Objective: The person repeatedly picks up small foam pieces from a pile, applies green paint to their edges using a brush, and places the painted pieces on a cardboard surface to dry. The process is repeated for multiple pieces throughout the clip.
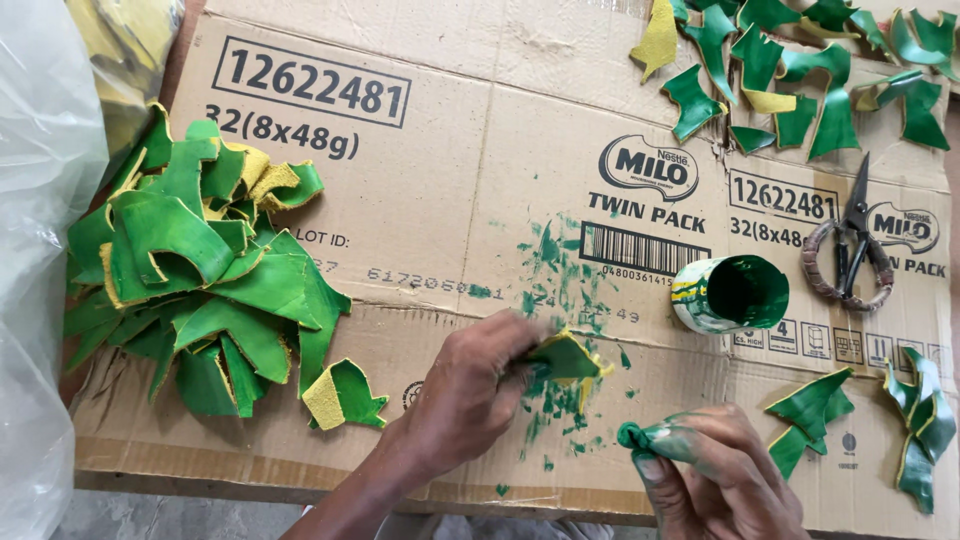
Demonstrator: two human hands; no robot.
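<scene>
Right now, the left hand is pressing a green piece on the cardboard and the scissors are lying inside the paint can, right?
Not quite. The head view shows the scissors lying on the cardboard, beside the paint can, not inside it. The rest is right: the left hand presses a green piece on the cardboard.

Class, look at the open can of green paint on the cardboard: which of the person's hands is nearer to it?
Right. The right hand, holding a green-stained dauber, sits just below the paint can; the left hand, pinning a green piece, lies farther to its left.
</scene>
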